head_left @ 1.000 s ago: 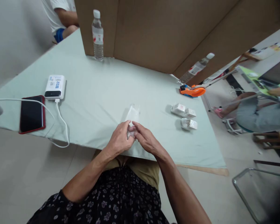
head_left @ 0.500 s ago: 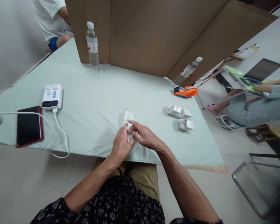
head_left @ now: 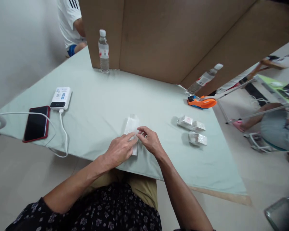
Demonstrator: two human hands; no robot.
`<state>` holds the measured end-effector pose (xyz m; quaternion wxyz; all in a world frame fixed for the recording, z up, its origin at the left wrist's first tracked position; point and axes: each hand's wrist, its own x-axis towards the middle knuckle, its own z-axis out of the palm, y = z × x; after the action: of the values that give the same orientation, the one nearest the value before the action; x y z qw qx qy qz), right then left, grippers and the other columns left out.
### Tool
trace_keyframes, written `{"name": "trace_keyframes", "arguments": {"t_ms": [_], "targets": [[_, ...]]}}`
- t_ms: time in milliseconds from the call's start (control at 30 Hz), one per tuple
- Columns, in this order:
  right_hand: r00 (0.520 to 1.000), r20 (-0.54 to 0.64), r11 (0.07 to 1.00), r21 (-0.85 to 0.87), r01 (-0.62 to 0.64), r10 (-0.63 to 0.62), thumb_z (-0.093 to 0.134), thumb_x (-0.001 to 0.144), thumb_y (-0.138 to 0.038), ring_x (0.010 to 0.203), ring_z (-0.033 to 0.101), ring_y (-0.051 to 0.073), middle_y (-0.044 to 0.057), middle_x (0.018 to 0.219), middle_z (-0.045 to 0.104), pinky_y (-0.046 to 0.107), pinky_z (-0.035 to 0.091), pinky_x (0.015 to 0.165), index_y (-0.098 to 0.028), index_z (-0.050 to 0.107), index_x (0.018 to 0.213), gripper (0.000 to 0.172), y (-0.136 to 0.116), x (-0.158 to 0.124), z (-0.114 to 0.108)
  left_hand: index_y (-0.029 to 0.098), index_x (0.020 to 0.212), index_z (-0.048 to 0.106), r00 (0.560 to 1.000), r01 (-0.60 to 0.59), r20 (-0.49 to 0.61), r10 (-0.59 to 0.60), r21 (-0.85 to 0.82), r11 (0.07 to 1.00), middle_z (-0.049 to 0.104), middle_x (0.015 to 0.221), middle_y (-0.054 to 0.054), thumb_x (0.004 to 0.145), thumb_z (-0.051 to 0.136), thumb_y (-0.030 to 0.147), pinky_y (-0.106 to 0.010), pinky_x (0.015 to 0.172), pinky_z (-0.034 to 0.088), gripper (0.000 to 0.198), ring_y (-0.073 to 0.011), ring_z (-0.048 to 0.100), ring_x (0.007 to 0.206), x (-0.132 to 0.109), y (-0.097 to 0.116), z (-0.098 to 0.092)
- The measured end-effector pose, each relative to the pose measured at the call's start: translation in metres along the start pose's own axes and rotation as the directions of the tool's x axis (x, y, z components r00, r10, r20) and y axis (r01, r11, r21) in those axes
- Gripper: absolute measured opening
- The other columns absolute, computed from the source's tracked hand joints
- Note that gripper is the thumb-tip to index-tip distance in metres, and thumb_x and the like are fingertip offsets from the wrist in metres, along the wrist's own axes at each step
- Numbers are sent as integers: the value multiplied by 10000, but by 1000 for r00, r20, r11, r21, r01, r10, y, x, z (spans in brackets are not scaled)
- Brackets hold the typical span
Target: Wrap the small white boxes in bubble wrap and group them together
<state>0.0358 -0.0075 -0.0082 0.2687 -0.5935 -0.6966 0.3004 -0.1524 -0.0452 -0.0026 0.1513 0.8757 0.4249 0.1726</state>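
A small clear plastic packet (head_left: 132,127) lay flat on the counter (head_left: 106,106) near its front edge, partly under both hands. The left hand (head_left: 119,149) and the right hand (head_left: 150,141) met at the packet's near end, fingers (head_left: 132,136) narrowed to a pinch on the plastic. A second earlier the hands had held that end lifted just off the cloth; now they pressed it down lower and flatter. Three small wrapped packets (head_left: 191,126) sat to the right, well apart from the hands. Beyond them lay one orange tape dispenser (head_left: 202,102). Two water bottles (head_left: 103,51) stood by the cardboard screen (head_left: 170,35). To the left lay one power bank (head_left: 61,98) and one phone (head_left: 37,123), joined by a white cable (head_left: 62,134).
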Motion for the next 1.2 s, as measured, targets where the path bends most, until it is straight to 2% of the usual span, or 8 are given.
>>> {"name": "trace_keyframes", "arguments": {"t_ms": [100, 200, 400, 567, 733, 867, 1000, 1200], "targets": [[984, -43, 984, 52, -173, 175, 635, 798, -287, 611, 629, 136, 44, 891, 723, 295, 505, 665, -165, 661, 1030, 264, 11, 10, -2, 206, 1143, 643, 1000, 31, 6, -31, 13, 999, 589, 1378, -92, 851, 512, 81, -400, 950, 548, 344, -247, 627, 1127, 0, 1, 0], [936, 83, 928, 123, -351, 343, 666, 812, -341, 484, 614, 130, 39, 790, 711, 270, 481, 523, -151, 642, 1013, 278, 15, 28, 0, 204, 1121, 651, 999, 49, -13, -49, 21, 999, 578, 1392, -98, 859, 513, 85, -397, 954, 549, 319, -246, 623, 1140, 0, 4, 1], [905, 154, 869, 256, -423, 395, 766, 729, -410, 355, 496, 132, -60, 455, 540, 228, 337, 327, -172, 580, 876, 336, 10, 52, 12, 184, 1147, 643, 998, 52, -30, -51, 20, 998, 615, 1343, -112, 857, 512, 79, -418, 954, 556, 336, -264, 626, 1143, -2, 7, 3], [919, 213, 889, 253, -381, 333, 731, 724, -420, 335, 359, 85, -90, 387, 416, 221, 261, 361, -212, 497, 663, 319, 13, 61, 15, 188, 1128, 653, 996, 72, -44, -72, 9, 997, 577, 1392, -112, 836, 526, 71, -413, 959, 555, 339, -262, 622, 1149, -2, 7, 4], [968, 130, 953, 189, -236, 214, 668, 678, -309, 508, 345, 78, -76, 496, 369, 226, 251, 482, -203, 436, 541, 289, 13, 68, 16, 185, 1091, 675, 995, 100, -10, -101, -75, 992, 694, 1150, -87, 822, 522, 69, -398, 951, 545, 331, -248, 635, 1065, 1, 4, 2], [998, 0, 910, 411, -52, 57, 629, 704, -407, 583, 336, 95, -66, 586, 358, 233, 280, 531, -215, 412, 592, 311, 7, 57, 20, 184, 1101, 676, 992, 123, -3, -125, -143, 982, 701, 1091, -76, 821, 521, 79, -396, 949, 529, 337, -242, 625, 1037, 2, 1, 2], [1000, -27, 816, 577, 26, -13, 636, 755, -439, 601, 388, 108, -53, 634, 438, 241, 331, 563, -214, 488, 691, 276, -5, 34, 18, 206, 1080, 683, 987, 142, -41, -153, -200, 969, 659, 1109, -70, 825, 528, 110, -368, 910, 533, 313, -222, 623, 1010, -1, -1, 5], [993, -66, 859, 499, 116, -96, 621, 832, -352, 674, 510, 130, -29, 707, 561, 255, 413, 656, -207, 578, 787, 158, -20, -9, 8, 170, 1071, 621, 903, 290, -254, -347, -236, 928, 567, 1075, -96, 795, 624, 214, -398, 908, 534, 279, -243, 591, 1014, -9, 1, 15]]}}
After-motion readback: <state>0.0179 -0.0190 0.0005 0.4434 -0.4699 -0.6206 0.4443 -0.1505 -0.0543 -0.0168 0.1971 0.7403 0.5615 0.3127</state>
